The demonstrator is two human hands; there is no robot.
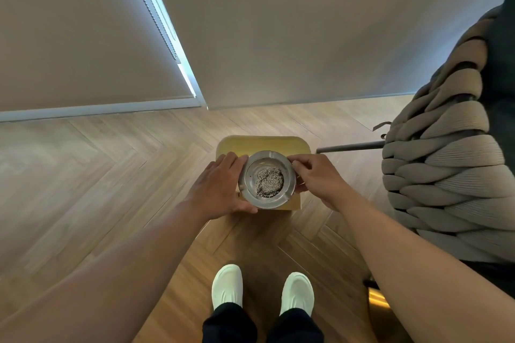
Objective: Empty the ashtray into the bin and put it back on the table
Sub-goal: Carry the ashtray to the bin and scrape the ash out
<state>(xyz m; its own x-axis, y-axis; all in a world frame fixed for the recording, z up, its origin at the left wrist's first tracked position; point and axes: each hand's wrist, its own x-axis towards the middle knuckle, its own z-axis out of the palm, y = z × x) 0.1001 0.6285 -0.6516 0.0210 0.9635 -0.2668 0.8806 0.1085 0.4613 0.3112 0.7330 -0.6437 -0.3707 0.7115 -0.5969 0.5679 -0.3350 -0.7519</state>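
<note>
Two hands grip a round metal ashtray point(266, 179) by its rim, the left hand point(220, 186) cupping the near-left side with fingers curled under it, the right hand point(316, 175) pinching the far-right edge. The ashtray sits level, grey ash point(269, 181) heaped in its bowl, directly above a yellow bin point(262, 143) on the wooden floor point(111, 175). White shoes point(227, 285) stand just behind.

Silver ashtray point(267, 179) with speckled grey ash point(269, 181), yellow bin point(263, 144), herringbone wood floor point(111, 164), white shoes point(227, 285).
</note>
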